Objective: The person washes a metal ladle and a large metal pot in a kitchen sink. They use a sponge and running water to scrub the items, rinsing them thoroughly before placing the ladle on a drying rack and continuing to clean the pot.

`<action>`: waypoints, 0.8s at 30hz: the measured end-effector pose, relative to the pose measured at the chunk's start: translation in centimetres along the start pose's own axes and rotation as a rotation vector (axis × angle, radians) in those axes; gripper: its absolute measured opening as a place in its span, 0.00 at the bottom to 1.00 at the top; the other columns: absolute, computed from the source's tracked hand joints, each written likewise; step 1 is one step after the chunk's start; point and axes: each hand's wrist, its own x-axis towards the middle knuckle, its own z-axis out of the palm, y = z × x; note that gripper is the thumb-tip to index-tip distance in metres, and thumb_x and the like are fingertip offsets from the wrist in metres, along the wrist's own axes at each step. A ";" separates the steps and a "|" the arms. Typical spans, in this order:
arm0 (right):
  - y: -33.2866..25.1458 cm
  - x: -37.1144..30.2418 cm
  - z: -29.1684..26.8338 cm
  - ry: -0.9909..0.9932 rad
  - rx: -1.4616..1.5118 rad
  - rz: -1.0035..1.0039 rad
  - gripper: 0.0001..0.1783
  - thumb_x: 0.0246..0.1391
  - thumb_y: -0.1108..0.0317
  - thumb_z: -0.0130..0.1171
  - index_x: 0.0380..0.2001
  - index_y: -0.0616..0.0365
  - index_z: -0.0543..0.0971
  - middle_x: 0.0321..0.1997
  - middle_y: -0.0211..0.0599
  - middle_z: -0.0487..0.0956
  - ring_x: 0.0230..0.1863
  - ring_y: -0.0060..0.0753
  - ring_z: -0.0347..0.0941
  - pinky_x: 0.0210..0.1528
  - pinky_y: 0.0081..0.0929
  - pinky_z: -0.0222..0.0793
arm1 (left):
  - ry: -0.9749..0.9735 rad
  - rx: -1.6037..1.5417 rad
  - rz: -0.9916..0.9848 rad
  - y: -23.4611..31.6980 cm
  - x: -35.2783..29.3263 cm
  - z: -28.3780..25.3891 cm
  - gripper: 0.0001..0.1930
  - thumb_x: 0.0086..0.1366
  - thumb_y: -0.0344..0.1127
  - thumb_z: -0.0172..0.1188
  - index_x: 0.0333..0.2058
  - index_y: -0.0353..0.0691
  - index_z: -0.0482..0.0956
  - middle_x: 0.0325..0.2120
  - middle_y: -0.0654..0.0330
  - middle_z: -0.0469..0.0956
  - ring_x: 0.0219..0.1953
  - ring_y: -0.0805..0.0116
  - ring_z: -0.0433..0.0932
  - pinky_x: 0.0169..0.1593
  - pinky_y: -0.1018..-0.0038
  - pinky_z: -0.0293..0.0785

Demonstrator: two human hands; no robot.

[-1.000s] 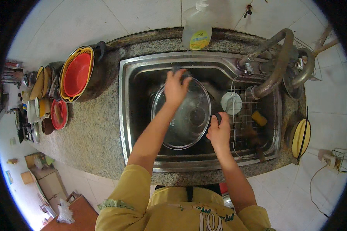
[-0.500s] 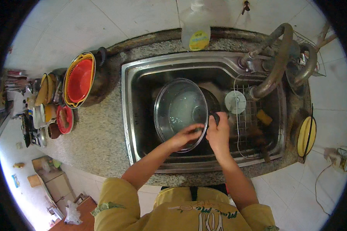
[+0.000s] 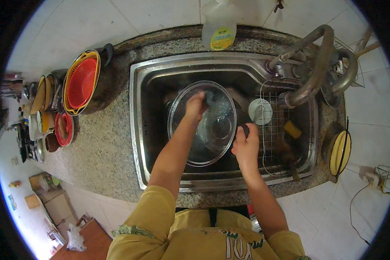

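Observation:
A round metal pot [image 3: 178, 123] with a wide rim rests in the steel sink [image 3: 154, 167], with wet, shiny water marks inside. My right hand [image 3: 246, 147] is closed around its dark handle [image 3: 245, 129] at the pot's right side. Inside the rim, toward the far part of the pot, is my left hand [image 3: 196, 106]. Its fingers are partly turned away and blurred, so their grip is unclear. Just right of the pot, a white round dish [image 3: 260, 111] sits by a wire rack [image 3: 271, 149].
A curved metal faucet [image 3: 316, 73] arches over the sink's right side. A yellow sponge [image 3: 292, 129] lies on the rack. Behind the sink stands a clear bottle [image 3: 219, 30]. A large pot with a red basin [image 3: 81, 83] is on the left counter, with a yellow dish [image 3: 340, 154] at right.
My left hand has moved from the pot's near rim to its far inner side. The pot has tipped so its inside faces up more, with my right hand still on the handle.

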 end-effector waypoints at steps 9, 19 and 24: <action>0.5 0.1 -0.1 0.017 0.047 0.018 0.15 0.52 0.65 0.48 0.41 0.59 0.62 0.16 0.25 0.62 0.11 0.14 0.55 0.09 0.16 0.51 | -0.634 1.474 0.157 -0.5 -17.6 -3.4 0.18 0.60 0.44 0.47 0.44 0.39 0.67 0.41 0.49 0.65 0.45 0.52 0.65 0.48 0.67 0.61; -1.7 -0.7 0.4 -0.226 0.326 0.186 0.10 0.49 0.67 0.52 0.32 0.57 0.64 0.09 0.21 0.57 0.07 0.14 0.49 0.07 0.16 0.41 | -0.208 1.910 0.351 3.0 -20.0 -7.8 0.18 0.46 0.38 0.61 0.37 0.42 0.69 0.36 0.50 0.66 0.40 0.51 0.68 0.39 0.62 0.68; 0.0 -1.6 3.0 -0.209 -0.044 -0.271 0.09 0.47 0.67 0.53 0.26 0.62 0.68 0.12 0.27 0.65 0.13 0.17 0.58 0.15 0.21 0.52 | 0.052 1.985 0.138 0.5 -19.4 -8.4 0.20 0.41 0.40 0.64 0.34 0.40 0.70 0.35 0.48 0.67 0.37 0.50 0.71 0.37 0.61 0.70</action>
